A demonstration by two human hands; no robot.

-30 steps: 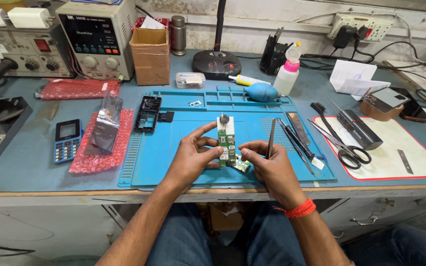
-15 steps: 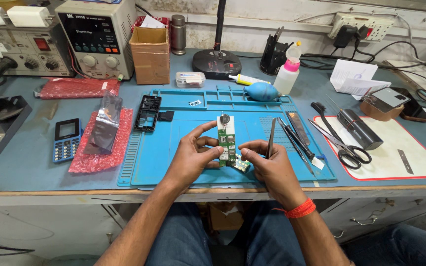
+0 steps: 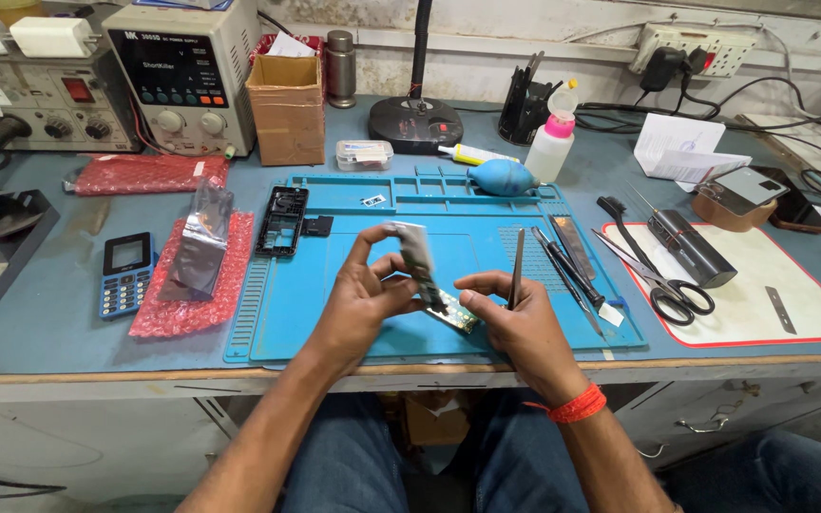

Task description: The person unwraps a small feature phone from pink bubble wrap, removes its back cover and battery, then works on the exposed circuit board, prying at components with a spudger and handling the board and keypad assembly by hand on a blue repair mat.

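Observation:
My left hand (image 3: 365,302) grips a narrow green circuit board (image 3: 422,268) with a pale screen on it, tilted on edge above the blue work mat (image 3: 353,328). My right hand (image 3: 515,328) pinches the board's lower end and also holds a pair of thin metal tweezers (image 3: 517,266) pointing up. A black phone frame (image 3: 281,219) lies on the mat's upper left, beside a small black part (image 3: 316,225).
A blue keypad phone (image 3: 126,274) and a silver bag (image 3: 200,240) on red bubble wrap lie at left. Scissors (image 3: 662,285), loose tools and a white mat (image 3: 762,313) sit at right. A cardboard box (image 3: 286,107), power supply (image 3: 182,71), blue blower (image 3: 503,177) and squeeze bottle (image 3: 553,142) stand behind.
The circuit board has been turned from lying flat, face up, to standing on edge between my hands. Both hands stayed over the mat's middle.

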